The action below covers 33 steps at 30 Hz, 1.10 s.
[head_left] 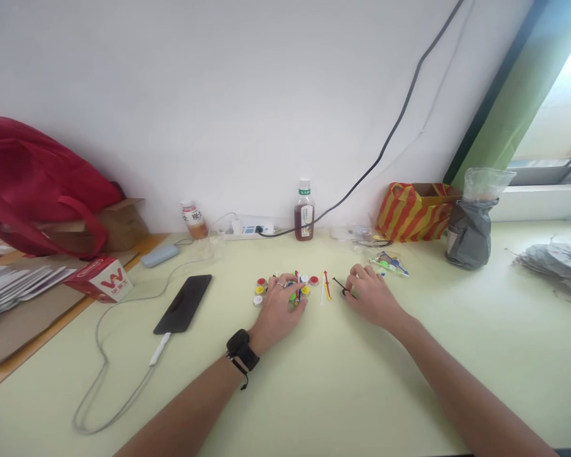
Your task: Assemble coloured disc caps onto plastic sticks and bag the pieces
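Jutting from the right hand's fingertips is a black stick.

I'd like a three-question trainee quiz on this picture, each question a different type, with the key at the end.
1. Multiple choice. What is the left hand placed over?
A) a striped bag
B) small coloured pieces
C) a red-and-white box

2. True or false? A white cable is plugged into the phone.

3. Short answer. What colour is the thin stick nearest the right hand?

Key:
1. B
2. True
3. Black
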Available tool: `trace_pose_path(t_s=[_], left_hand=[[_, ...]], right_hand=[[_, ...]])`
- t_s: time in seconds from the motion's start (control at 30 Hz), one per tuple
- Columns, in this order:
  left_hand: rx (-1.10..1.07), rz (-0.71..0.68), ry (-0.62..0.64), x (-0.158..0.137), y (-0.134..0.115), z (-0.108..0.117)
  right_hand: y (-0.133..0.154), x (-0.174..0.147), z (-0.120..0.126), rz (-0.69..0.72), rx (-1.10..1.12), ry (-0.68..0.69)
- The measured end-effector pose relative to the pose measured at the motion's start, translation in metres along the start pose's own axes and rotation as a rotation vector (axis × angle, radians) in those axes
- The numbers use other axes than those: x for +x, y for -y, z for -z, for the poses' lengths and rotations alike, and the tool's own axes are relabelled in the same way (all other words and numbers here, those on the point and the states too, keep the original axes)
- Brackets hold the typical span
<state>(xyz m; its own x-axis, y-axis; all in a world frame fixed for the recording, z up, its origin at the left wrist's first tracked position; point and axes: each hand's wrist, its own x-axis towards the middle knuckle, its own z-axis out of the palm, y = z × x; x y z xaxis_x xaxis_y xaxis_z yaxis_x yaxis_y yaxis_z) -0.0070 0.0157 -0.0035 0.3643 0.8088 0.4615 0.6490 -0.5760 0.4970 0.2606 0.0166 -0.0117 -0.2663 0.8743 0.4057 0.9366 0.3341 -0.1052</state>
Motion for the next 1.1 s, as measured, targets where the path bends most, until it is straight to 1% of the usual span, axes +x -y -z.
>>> trace_pose_path(t_s=[0.13,0.23,0.3,0.37,0.47,0.53,0.6,0.67,0.77,0.83,0.9,1.0,1.1], left_hand=[[0.018,-0.012,0.046,-0.001,0.001,-0.001],[0.010,-0.038,0.051,-0.001,-0.001,0.000],[0.005,-0.068,0.053,-0.001,-0.004,0.001],[0.004,-0.090,0.061,-0.002,-0.006,0.002],[0.009,-0.105,0.076,-0.001,-0.007,0.004],[-0.003,-0.115,0.070,-0.001,-0.008,0.004],[-0.048,-0.133,0.065,-0.001,-0.009,0.004],[-0.115,-0.147,0.093,-0.002,-0.011,0.004],[-0.173,-0.135,0.197,-0.006,-0.018,0.005],[-0.158,-0.130,0.268,-0.009,-0.023,0.006],[-0.129,-0.149,0.308,-0.010,-0.027,0.007],[-0.122,-0.185,0.321,-0.011,-0.030,0.007],[-0.145,-0.192,0.322,-0.010,-0.032,0.007]], right_hand=[[-0.012,0.004,-0.003,-0.083,-0.080,-0.020],[-0.022,0.007,-0.006,-0.125,-0.096,-0.092],[-0.022,0.008,-0.007,-0.091,-0.037,-0.142],[-0.015,0.008,-0.008,-0.004,0.055,-0.153],[0.005,0.007,-0.010,0.126,0.148,-0.097],[0.016,0.005,-0.012,0.158,0.160,-0.060],[0.022,0.005,-0.013,0.161,0.163,-0.037],[0.023,0.006,-0.015,0.153,0.172,-0.032],[0.022,0.008,-0.019,0.135,0.180,-0.045],[0.021,0.009,-0.021,0.135,0.183,-0.046],[0.020,0.010,-0.023,0.135,0.190,-0.048],[0.021,0.011,-0.026,0.128,0.221,-0.055],[0.022,0.012,-0.026,0.148,0.272,-0.050]])
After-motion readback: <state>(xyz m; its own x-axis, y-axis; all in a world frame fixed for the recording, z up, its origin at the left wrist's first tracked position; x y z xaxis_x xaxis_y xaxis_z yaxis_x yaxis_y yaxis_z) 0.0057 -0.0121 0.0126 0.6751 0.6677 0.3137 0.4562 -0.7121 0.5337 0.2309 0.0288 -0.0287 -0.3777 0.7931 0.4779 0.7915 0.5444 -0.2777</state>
